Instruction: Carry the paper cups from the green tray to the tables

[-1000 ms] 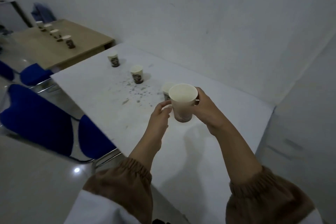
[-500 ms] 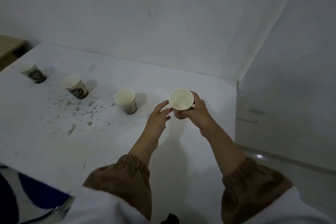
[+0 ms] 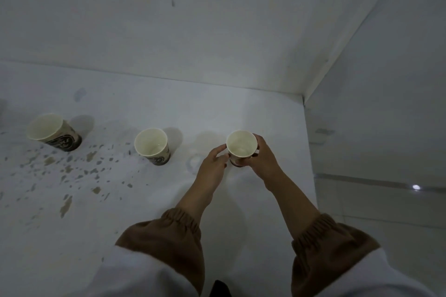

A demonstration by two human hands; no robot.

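Note:
A cream paper cup (image 3: pixel 241 146) with a dark printed base stands upright at the right end of the white table (image 3: pixel 144 212). My right hand (image 3: pixel 263 159) wraps its right side. My left hand (image 3: pixel 213 164) touches its left side with fingertips. Whether its base rests on the table I cannot tell. Two more paper cups stand in a row to the left: a middle cup (image 3: pixel 152 146) and a far-left cup (image 3: pixel 54 131). The green tray is out of view.
The table meets a white wall (image 3: pixel 193 31) at the back, and its right edge drops to a tiled floor (image 3: pixel 386 200). Brownish stains (image 3: pixel 65 171) speckle the table's left half. Brown cuffs and white sleeves fill the bottom of the view.
Both hands have lowered the cup toward the table's right end, beside the row of cups. The view has swung right and down; the chairs and wooden table have left the frame.

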